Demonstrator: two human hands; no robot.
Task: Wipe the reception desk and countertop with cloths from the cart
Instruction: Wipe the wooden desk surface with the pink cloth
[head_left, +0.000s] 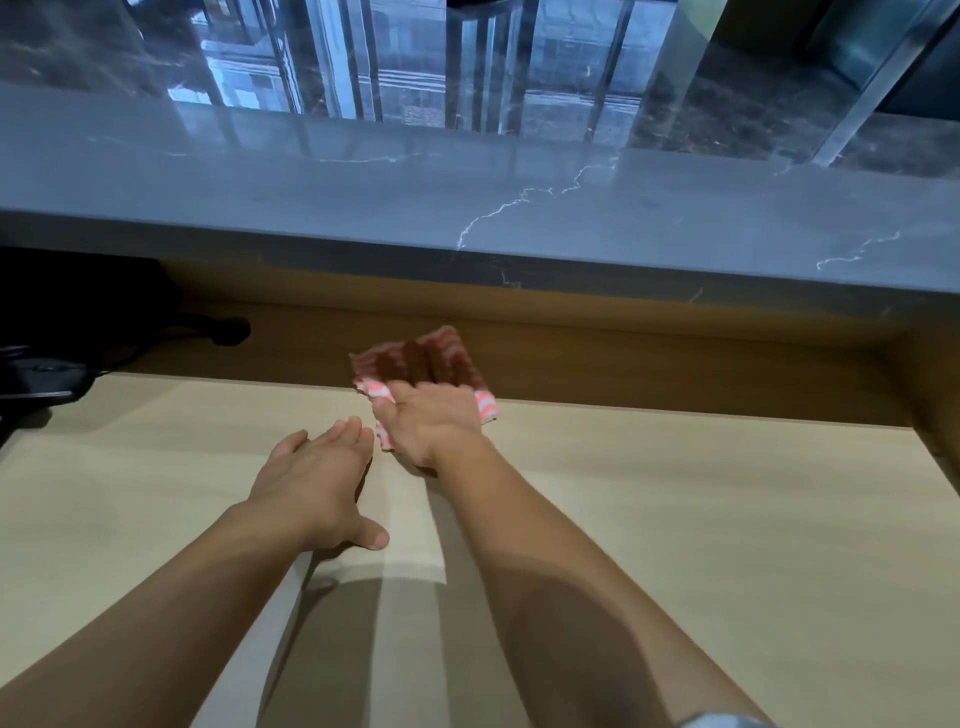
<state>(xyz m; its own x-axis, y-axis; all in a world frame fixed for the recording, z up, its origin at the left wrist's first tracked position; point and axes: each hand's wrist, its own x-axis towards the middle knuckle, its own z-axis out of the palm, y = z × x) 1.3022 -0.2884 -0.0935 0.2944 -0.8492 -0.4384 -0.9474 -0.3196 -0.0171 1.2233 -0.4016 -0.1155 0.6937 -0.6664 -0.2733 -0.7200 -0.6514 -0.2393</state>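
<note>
A pink and white striped cloth (467, 358) lies flat on the light wooden desk (675, 519), far in under the overhang of the grey marble countertop (467, 197). My right hand (431, 415) presses on the cloth with straight fingers reaching into the shadow. My left hand (317, 478) rests flat on the desk just left of it, fingers straight and thumb spread, holding nothing. The far part of the cloth and my right fingertips are dim in the shade.
A black computer mouse (47, 376) with its cable and other dark equipment sits at the desk's far left. The brown back panel (675, 364) closes the desk under the countertop. The polished countertop reflects window frames.
</note>
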